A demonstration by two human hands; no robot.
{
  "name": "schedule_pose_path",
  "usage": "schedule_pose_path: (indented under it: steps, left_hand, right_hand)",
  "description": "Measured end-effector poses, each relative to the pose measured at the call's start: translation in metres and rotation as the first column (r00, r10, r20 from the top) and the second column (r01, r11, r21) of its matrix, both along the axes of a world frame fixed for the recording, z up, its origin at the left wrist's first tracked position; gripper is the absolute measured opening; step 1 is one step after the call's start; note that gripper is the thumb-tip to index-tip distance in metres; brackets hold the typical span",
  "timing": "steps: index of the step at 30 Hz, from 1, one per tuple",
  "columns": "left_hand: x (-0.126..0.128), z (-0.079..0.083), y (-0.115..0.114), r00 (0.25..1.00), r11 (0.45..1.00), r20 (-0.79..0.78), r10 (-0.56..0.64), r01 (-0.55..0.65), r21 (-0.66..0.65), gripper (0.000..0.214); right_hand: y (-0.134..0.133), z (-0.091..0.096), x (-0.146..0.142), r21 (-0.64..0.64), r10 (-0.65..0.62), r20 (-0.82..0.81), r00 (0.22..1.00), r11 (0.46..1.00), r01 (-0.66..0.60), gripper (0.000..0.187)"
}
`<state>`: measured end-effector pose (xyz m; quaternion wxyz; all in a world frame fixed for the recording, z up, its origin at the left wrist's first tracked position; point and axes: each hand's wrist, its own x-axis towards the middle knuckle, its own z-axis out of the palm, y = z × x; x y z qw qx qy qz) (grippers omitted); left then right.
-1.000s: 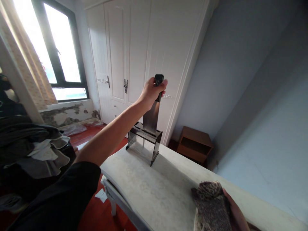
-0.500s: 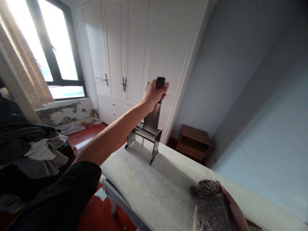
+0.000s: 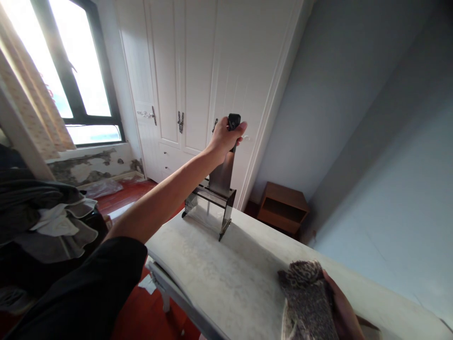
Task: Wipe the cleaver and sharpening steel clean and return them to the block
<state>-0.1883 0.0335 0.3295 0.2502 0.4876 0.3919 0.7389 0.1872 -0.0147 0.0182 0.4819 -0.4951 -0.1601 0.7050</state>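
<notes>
My left hand (image 3: 226, 134) is closed around the black handle of a wide-bladed kitchen knife (image 3: 221, 175). The blade points down, its lower end at the top slot of a knife holder (image 3: 208, 200) with see-through sides. That holder stands upright on a pale-topped table (image 3: 226, 269). At the lower right, my right hand (image 3: 341, 304) grips a folded, fuzzy grey-brown cloth (image 3: 307, 302) over the tabletop. Its fingers are partly hidden behind the cloth. Beside this hand a dark pointed thing (image 3: 368, 324) shows, too little of it visible to name.
Behind the table stands a white wardrobe (image 3: 198, 71). A small brown cabinet (image 3: 283, 203) sits on the floor by the grey wall. Piled clothes (image 3: 53, 217) lie at the left, below a window (image 3: 88, 71) with a curtain (image 3: 33, 94). The floor (image 3: 141, 311) is red.
My view has shifted slightly, so everything sits a little further left. Both hands keep their grips, and the knife stays at the holder's slot.
</notes>
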Motion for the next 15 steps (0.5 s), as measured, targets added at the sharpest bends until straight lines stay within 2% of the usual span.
schedule_pose_path:
  steps: [11, 15]
  left_hand:
    - [0.0020, 0.0003, 0.0016, 0.999, 1.000, -0.032, 0.018, -0.018, 0.011, 0.024]
    - [0.0003, -0.0007, 0.0025, 0.999, 1.000, -0.036, 0.017, -0.016, 0.017, 0.025]
  right_hand:
    - [-0.0007, 0.0032, -0.0019, -0.024, -0.011, 0.019, 1.000, 1.000, 0.011, 0.057]
    - [-0.0007, 0.0044, -0.0027, 0.009, -0.022, 0.027, 0.999, 1.000, 0.022, 0.056]
